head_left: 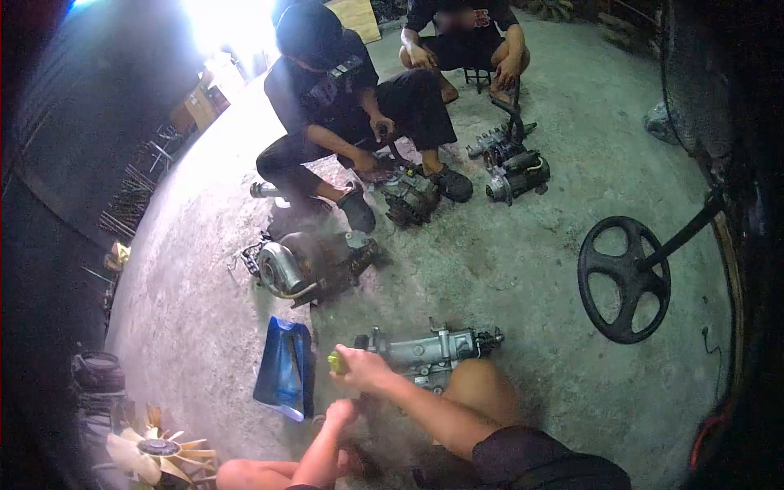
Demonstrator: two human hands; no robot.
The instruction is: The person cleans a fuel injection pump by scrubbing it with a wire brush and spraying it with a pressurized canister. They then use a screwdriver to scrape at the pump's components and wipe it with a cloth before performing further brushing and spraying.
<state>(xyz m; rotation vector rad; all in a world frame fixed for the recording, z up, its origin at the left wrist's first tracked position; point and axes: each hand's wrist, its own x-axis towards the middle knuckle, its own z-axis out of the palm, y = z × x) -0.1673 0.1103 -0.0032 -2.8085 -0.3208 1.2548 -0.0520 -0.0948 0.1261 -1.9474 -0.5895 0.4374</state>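
Yellow-handled tool (334,362) (gripped) in right hand (365,369)

Dim fisheye view, harsh glare top left, dark blurred edges.

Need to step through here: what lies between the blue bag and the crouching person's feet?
A round metal engine part lies between the blue bag and the crouching person, as the head view shows.

Silver-grey starter motor (429,353), yellow-green tool handle (336,362), blue pouch (286,369)
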